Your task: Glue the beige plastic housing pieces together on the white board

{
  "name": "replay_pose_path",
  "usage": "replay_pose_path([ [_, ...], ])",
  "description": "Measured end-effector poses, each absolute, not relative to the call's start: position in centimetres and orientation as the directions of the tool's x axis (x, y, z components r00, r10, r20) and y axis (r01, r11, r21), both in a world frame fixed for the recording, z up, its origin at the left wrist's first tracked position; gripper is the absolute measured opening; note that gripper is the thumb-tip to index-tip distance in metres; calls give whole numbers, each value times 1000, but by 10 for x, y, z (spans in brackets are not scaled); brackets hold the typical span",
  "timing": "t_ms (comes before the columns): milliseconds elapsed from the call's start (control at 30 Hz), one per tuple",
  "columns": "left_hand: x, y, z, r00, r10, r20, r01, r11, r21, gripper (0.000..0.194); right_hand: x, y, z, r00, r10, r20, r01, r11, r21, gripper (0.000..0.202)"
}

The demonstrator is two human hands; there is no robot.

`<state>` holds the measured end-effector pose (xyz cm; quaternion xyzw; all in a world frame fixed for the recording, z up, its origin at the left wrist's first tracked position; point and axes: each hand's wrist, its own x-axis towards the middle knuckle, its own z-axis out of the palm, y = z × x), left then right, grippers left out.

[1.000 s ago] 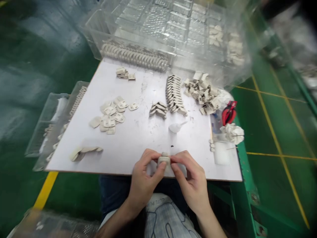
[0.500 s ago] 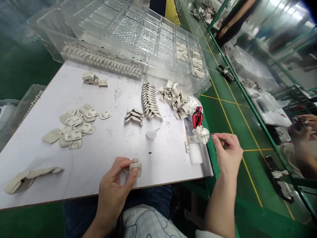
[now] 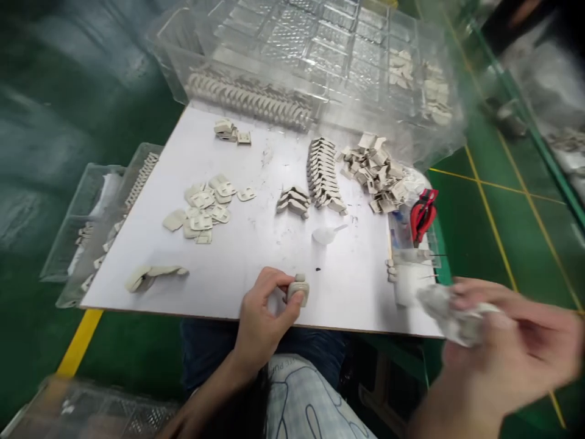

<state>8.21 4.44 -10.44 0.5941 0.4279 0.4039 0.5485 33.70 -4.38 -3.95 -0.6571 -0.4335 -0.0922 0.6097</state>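
Between the thumb and forefinger of the left hand [image 3: 260,311], a small beige part [image 3: 299,286] was pinched, just inside the near edge of the worktop [image 3: 237,262] as seen from above; whether it rested there or hung clear could not be told. To the right of those fingers, well apart, the right hand [image 3: 512,341] had its fingers closed around a crumpled white wad [image 3: 457,314], cloth or paper, too blurred to say.

Good handling probably called for a light, steady pinch on the part's sides, thumb low, so its exposed face stayed reachable. The wad would likely have served best bunched tight over the right fingertips, its loose end kept short of the white block [image 3: 408,286] near it and the thin pin [image 3: 439,255] beyond.

The part's small knob pointed away from the person, past the left fingertips. Its long axis seemed to run the same way, out from the thumb, though foreshortening made that uncertain. The wad trailed leftward from the right fingers, with no clear axis of its own.
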Motion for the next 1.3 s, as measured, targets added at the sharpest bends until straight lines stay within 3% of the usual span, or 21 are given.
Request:
replay_pose_path([
  [67, 83, 44, -105, 310, 951, 16, 84, -44, 995, 3, 309, -35, -52, 485, 581, 653, 664, 242, -708, 11],
  [167, 84, 44, -104, 307, 951, 38, 136, -84, 987, 4, 278, -19, -62, 171, 810, 561, 736, 274, -620, 21],
  [267, 85, 44, -102, 300, 949, 96, 167, -152, 974, 6, 265, -8, -59, -98, 853, 513, 793, 378, -478, 25],
  [400, 87, 44, -103, 306, 940, 152, 193, -218, 957, 9, 260, 1, -53, -265, 843, 468, 802, 462, -379, 22],
  [700, 89, 45, -103, 325, 922, 209, 227, -291, 930, 13, 255, 5, -58, -379, 828, 414, 827, 504, -250, 18],
  [1300, 86, 45, -101, 323, 938, 123, 205, -197, 959, 10, 259, 1, -58, -362, 833, 419, 857, 474, -201, 17],
])
